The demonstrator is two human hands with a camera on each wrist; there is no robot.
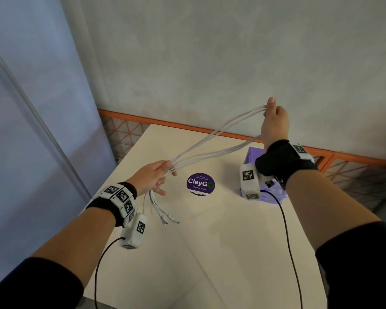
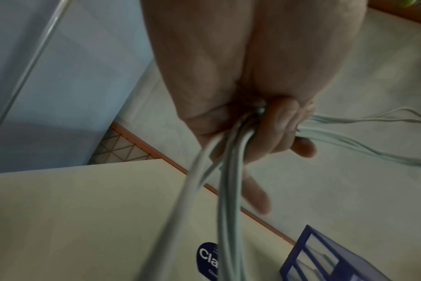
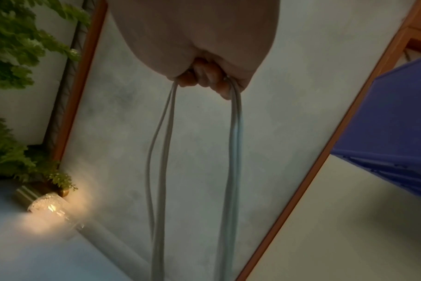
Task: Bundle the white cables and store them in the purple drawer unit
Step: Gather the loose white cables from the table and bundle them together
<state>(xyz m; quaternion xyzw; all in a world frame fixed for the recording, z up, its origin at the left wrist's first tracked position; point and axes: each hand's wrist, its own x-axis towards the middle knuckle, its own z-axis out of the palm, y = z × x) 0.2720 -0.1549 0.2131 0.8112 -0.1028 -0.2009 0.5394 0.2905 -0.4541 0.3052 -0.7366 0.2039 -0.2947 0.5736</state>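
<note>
Several white cables point(image 1: 212, 141) stretch in a long loop between my two hands above the table. My left hand point(image 1: 158, 175) grips them low at the left; their plug ends point(image 1: 169, 219) dangle beneath it. In the left wrist view its fingers point(image 2: 276, 125) curl round the white cables point(image 2: 228, 190). My right hand point(image 1: 273, 121) is raised high at the right and holds the loop's far bend; its fingers point(image 3: 207, 76) curl over the white cables point(image 3: 233, 152). The purple drawer unit point(image 1: 253, 155) stands on the table under my right wrist, mostly hidden by it.
A cream table point(image 1: 209, 241) carries a round purple sticker point(image 1: 200, 184) at its middle. An orange-framed mesh rail point(image 1: 125, 130) runs behind the table against a grey wall. A plant point(image 3: 17, 47) and a lamp point(image 3: 48, 205) show in the right wrist view.
</note>
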